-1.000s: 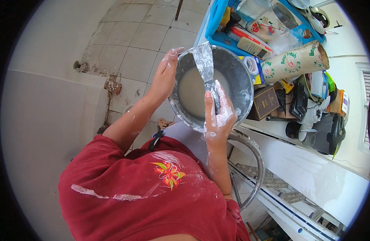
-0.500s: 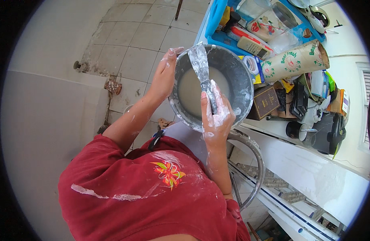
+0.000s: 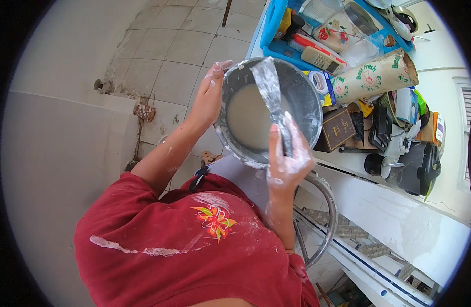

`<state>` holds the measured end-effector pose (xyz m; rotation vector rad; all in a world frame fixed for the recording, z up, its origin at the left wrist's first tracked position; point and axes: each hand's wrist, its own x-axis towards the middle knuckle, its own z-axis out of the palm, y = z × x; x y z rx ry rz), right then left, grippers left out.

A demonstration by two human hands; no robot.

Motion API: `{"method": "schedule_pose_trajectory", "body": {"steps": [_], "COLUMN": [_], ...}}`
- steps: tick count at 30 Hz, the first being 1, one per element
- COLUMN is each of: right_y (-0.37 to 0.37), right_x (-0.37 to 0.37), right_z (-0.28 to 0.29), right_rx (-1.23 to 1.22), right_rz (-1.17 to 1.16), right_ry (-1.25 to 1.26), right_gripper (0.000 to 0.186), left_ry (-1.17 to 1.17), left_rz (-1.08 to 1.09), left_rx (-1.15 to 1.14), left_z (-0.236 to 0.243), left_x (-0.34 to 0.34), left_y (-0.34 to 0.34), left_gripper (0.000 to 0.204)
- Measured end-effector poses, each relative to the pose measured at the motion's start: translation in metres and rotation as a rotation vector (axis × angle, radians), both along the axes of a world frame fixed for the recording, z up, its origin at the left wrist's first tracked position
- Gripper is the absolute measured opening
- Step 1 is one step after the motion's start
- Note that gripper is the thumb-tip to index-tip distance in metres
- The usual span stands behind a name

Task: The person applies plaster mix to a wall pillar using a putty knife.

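A grey bucket point(image 3: 306, 92) with a smeared rim holds a pale, cloudy liquid point(image 3: 248, 115). My left hand point(image 3: 211, 94) rests against its left outer side, fingers stretched along the rim rather than clenched. White paste spots that hand. My right hand point(image 3: 291, 153), coated with white paste, is closed round the handle of a putty knife point(image 3: 268, 84). The knife's broad, smeared blade points away from me, above the bucket's opening near the far rim. Part of the handle is hidden by my fingers.
A curved metal tube point(image 3: 328, 204) stands right of the bucket. Beyond lies a cluttered surface with a blue basket point(image 3: 276, 38), a printed cardboard tube point(image 3: 376, 77), a dark brown box point(image 3: 338, 128) and a black mug point(image 3: 375, 165). Tiled floor point(image 3: 179, 77) stretches left.
My right hand has moved to the right and slightly toward me with the putty knife, and the blade has shifted right over the bucket. My left hand stays against the bucket.
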<state>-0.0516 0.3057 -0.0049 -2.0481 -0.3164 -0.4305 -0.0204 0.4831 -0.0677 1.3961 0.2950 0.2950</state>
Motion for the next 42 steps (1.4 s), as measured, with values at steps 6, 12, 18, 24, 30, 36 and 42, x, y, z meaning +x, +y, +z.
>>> {"method": "schedule_pose_trajectory", "body": {"steps": [6,12,18,24,30,36,42], "right_y": [-0.03,-0.03,-0.096,-0.151,-0.199,-0.222,-0.2], "right_x": [0.015,0.008,-0.014,-0.066,-0.118,-0.149,-0.133], "right_z": [0.001,0.009,0.037,0.061,0.048,0.054,0.073], "right_rx": [-0.367,-0.263,0.145,0.801,1.146,1.095,0.739], "right_rz": [0.061,0.062,0.008,0.019,0.048,-0.374,-0.195], "right_ry": [0.094,0.101,0.627,0.647,0.232,0.065,0.252], "right_gripper": [0.024,0.025,0.03,0.041,0.046,0.051,0.051], "left_ry": [0.019,0.009,-0.059,-0.434,-0.957,-0.898,-1.171], "left_rz": [0.001,0.009,0.103,0.321,-0.161,-0.626,-0.29], "left_rx": [0.024,-0.009,0.115,0.787,0.487,0.486,0.654], "left_z": [0.013,0.013,0.013,0.063,0.062,0.056,0.077], "left_x": [-0.001,-0.002,-0.004,-0.017,-0.04,-0.087,-0.067], "left_y": [-0.002,-0.003,-0.006,-0.039,-0.122,-0.193,-0.143], "left_gripper": [0.058,0.057,0.049,0.033,0.035,0.036,0.022]}}
